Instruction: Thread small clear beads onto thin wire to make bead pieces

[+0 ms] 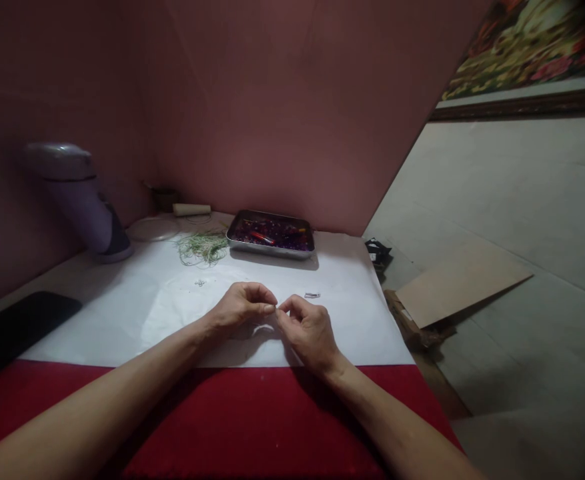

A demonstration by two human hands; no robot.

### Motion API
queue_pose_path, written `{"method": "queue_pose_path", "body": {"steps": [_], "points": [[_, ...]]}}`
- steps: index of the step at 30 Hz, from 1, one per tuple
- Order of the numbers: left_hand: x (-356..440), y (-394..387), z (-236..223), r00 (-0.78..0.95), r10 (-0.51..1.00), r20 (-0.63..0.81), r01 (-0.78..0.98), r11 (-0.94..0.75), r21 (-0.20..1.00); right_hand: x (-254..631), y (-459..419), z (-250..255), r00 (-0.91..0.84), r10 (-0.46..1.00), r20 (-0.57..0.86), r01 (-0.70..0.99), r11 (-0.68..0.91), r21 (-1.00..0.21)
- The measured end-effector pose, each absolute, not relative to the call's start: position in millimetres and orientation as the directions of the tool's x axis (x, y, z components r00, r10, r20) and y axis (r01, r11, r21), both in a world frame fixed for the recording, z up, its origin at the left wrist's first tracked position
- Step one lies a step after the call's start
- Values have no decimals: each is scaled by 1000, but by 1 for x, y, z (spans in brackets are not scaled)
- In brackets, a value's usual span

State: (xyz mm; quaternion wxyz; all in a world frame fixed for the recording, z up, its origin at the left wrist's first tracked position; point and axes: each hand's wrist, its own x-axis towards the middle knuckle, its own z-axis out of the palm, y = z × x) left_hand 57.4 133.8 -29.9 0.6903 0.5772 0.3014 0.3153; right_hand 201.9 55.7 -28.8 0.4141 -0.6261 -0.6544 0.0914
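My left hand [245, 305] and my right hand [308, 327] meet over the white sheet [342, 337], fingertips almost touching. Each is closed in a pinch of thumb and fingers. What they pinch is too small to make out. Right of my right hand's knuckles lies a small metallic piece [312, 295]. To the left of my left hand rests a little cluster of shiny bits [200, 283]. Farther back is a loose tangle of green thread [202, 248]. Beside it stands a metal tray [272, 251] holding dark purple and red contents, with a red-handled tool [263, 237] on top.
A purple thermos [85, 207] stands at the back left, near a dark flat object [27, 323]. A pale roll [192, 209] lies by the pink wall. Red cloth [252, 420] covers the near edge. Cardboard [465, 283] leans on the floor at right.
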Motion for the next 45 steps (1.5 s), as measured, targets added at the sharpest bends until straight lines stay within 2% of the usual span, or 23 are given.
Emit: {"method": "queue_pose_path", "body": {"steps": [12,45], "points": [[57,136,-30,595,802,-52,-111,145,983,204,54,-28,135,873,469,732,231,-641],[56,136,-31,639,766,-72,-71,152,986,202,55,-30,117,883,454,738,229,-635]]}}
